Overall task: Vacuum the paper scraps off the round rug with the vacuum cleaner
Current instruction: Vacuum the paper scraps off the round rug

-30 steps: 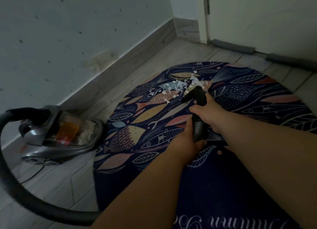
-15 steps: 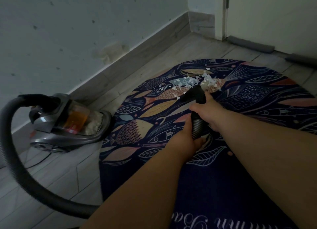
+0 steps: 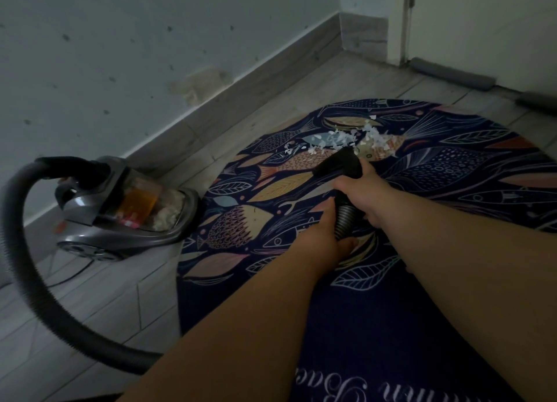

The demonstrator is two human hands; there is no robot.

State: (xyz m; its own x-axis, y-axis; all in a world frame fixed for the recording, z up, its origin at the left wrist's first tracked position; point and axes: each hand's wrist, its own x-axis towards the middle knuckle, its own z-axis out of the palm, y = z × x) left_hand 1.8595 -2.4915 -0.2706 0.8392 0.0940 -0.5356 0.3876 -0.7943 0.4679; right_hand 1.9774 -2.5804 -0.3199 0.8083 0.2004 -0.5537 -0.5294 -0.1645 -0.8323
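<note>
Frame centre: right hand (image 3: 366,195), fingers curled round a black plastic vacuum nozzle (image 3: 340,165); left hand (image 3: 324,236) below grips its ribbed grey hose (image 3: 343,217). The nozzle points up-frame at white paper scraps (image 3: 346,139) just beyond its tip, on a round navy fish-patterned rug (image 3: 422,326).

— Dim and bluish all over. The wall (image 3: 90,55) and door (image 3: 482,25) are palest; the rug's (image 3: 391,326) near edge sinks into shadow.
— No glare. Wide-angle bending curves the baseboard (image 3: 256,91), and the hose (image 3: 18,251) smears slightly.
</note>
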